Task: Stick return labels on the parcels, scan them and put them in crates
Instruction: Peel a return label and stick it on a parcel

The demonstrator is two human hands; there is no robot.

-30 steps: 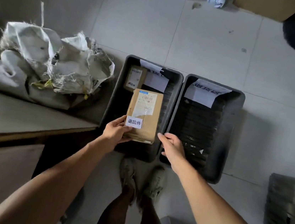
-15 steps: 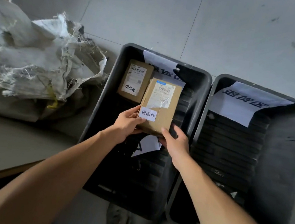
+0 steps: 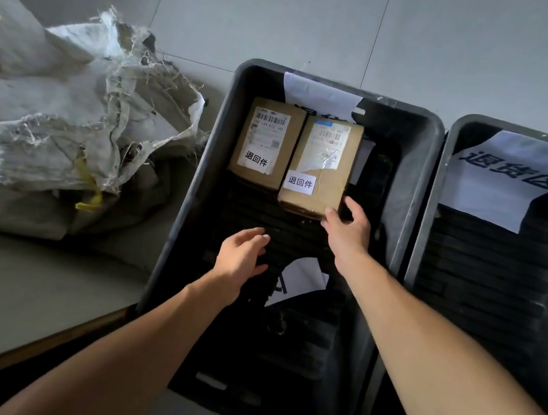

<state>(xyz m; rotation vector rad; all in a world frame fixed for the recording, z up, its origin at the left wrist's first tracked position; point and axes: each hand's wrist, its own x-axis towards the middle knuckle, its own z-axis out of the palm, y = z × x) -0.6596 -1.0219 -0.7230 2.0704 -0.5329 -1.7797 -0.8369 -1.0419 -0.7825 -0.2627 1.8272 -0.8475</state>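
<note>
1. The right-hand parcel (image 3: 319, 168) lies flat in the far half of the left crate (image 3: 200, 177), touching the other parcel (image 3: 266, 142) on its left side.
2. The right hand (image 3: 347, 232) sits at this parcel's near right corner, arm stretched forward over the crate, fingers curled round the corner and thumb raised along the box's right edge; it appears to grip the corner, though the fingertips' contact underneath is hidden.
3. The left hand (image 3: 242, 258) hovers nearer the person than the grip and to its left, above the crate floor, fingers loosely spread and holding nothing.
4. Each parcel carries a white return label (image 3: 300, 182) reading 退回件 at its near end, plus a shipping label with a barcode; the fine print is too small to read.
5. A white sheet on the left crate's far wall is mostly hidden behind the parcels.
6. To the right of the grip, the right crate (image 3: 428, 205) is cut off by the frame edge; its white sheet (image 3: 511, 174) reads 退货区.
7. Far left of the grip, a crumpled woven sack (image 3: 71, 106) lies on the floor.
</note>
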